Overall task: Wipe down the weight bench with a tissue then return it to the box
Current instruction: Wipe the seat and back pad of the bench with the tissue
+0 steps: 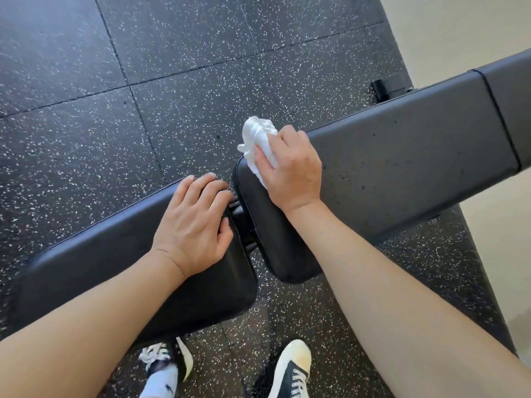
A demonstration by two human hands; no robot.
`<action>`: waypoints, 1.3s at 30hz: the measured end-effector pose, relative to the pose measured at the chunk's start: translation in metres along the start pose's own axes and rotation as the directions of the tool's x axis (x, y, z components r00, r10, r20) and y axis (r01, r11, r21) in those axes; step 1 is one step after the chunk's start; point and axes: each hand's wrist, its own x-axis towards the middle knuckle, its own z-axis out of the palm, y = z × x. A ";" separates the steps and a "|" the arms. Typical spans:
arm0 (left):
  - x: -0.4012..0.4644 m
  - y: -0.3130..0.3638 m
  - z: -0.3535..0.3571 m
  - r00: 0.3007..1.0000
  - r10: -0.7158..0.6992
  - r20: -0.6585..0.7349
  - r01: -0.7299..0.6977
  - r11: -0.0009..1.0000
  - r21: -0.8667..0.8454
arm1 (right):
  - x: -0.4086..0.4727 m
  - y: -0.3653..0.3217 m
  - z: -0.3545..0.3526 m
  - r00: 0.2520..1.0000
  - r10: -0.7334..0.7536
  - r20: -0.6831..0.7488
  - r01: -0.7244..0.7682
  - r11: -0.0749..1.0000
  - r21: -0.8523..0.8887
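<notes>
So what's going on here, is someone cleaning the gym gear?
Yes. A person is wiping a black weight bench. The right hand presses a crumpled white tissue onto the end of the long back pad, near the gap between the two pads. The left hand rests flat on the seat pad, fingers at its edge. No tissue box is in view, so returning it comes later.

Black speckled rubber floor tiles (178, 53) meet a cream wall (459, 30).
</notes>
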 end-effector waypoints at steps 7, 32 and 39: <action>0.001 0.008 -0.008 0.994 -0.094 0.052 0.096 0.995 -0.030 | 0.000 0.001 -0.002 0.998 0.019 0.060 -0.020 1.000 0.016; 0.017 0.060 0.034 0.906 -0.392 -0.159 0.400 0.916 0.023 | -0.024 0.073 -0.033 0.992 0.123 -0.031 -0.125 0.990 -0.059; 0.017 0.060 0.036 0.913 -0.372 -0.167 0.380 0.925 0.014 | -0.007 0.059 -0.029 0.965 0.260 -0.033 -0.262 0.964 -0.041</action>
